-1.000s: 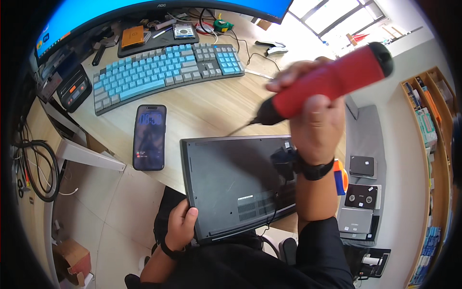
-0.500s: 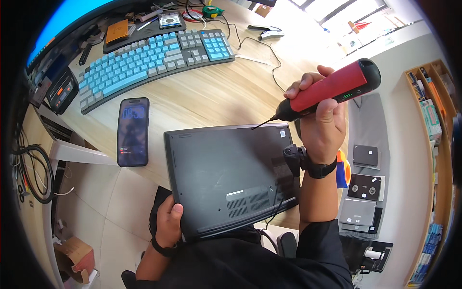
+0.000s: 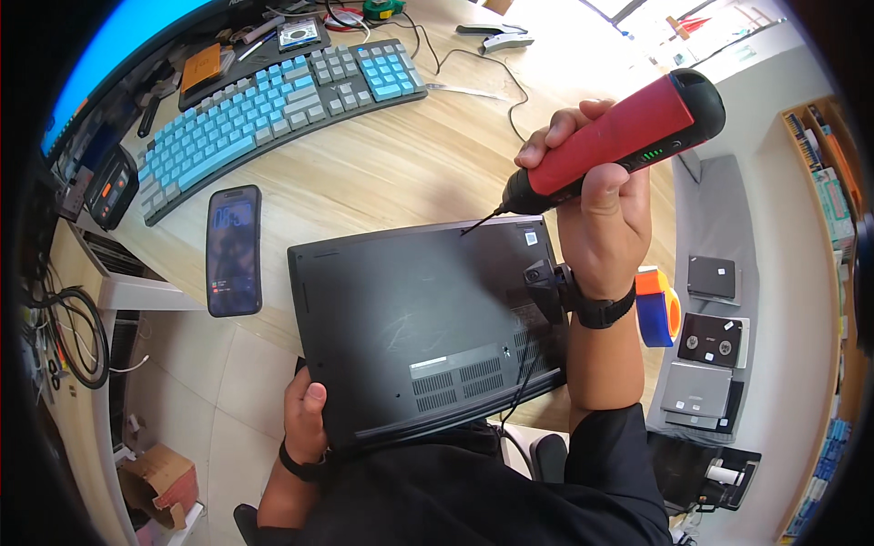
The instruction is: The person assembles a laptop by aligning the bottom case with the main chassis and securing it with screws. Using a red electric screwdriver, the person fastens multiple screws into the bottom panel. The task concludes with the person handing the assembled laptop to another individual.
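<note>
A black laptop [image 3: 391, 309] lies bottom side up, partly over the desk's near edge and against my body. My left hand [image 3: 307, 414] grips its near left corner, thumb on top of the bottom cover. In my right hand [image 3: 605, 205] is a red and black electric screwdriver [image 3: 614, 136], tilted with its handle up to the right. Its thin bit [image 3: 482, 221] points down to the left, over the laptop's far edge; whether the tip touches the cover I cannot tell. A small camera [image 3: 543, 282] is strapped on my right wrist, its cable hanging across the laptop's vents.
Left of the laptop lies a phone [image 3: 234, 250]. Behind it stands a blue and grey keyboard [image 3: 264, 118], with a stapler [image 3: 503, 38] at the far side. A tape dispenser [image 3: 654, 314] sits beside my right forearm. More laptops [image 3: 708, 341] rest on a grey surface to the right.
The view has shifted slightly, so the desk items appear further left. My right hand and the screwdriver stay over the laptop's far edge; my left hand keeps its grip on the corner.
</note>
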### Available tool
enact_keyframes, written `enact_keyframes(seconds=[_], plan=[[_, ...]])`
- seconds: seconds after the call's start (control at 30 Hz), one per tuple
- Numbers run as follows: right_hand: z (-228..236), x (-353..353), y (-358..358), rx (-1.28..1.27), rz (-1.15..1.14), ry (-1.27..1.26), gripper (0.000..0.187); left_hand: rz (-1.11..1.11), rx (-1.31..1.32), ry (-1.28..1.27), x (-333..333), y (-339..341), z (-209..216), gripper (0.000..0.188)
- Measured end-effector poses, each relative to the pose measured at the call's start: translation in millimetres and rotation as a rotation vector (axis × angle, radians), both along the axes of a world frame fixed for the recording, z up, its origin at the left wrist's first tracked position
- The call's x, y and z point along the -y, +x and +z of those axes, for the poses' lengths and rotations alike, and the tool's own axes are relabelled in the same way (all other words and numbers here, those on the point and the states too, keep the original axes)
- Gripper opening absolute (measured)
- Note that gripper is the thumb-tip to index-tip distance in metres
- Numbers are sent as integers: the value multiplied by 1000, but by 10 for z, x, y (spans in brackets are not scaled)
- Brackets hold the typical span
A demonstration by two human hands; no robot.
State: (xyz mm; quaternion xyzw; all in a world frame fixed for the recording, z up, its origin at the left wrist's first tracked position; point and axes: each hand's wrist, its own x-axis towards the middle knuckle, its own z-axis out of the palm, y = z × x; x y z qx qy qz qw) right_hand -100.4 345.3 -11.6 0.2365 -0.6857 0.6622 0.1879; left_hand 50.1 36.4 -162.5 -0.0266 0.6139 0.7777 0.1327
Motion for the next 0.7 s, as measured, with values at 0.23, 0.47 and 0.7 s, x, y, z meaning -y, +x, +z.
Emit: enact_keyframes(seconds=[0.23, 0.47, 0.7], plan=[[-43, -61, -14, -10, 16, -33, 64, 23, 29, -21, 9, -10, 6, 59], [-65, -77, -49, -26, 58, -42, 65, 23, 20, -52, 11, -15, -10, 56], [-92, 34, -71, -116, 33, 43, 61, 30, 0, -118, -25, -8, 15, 61]])
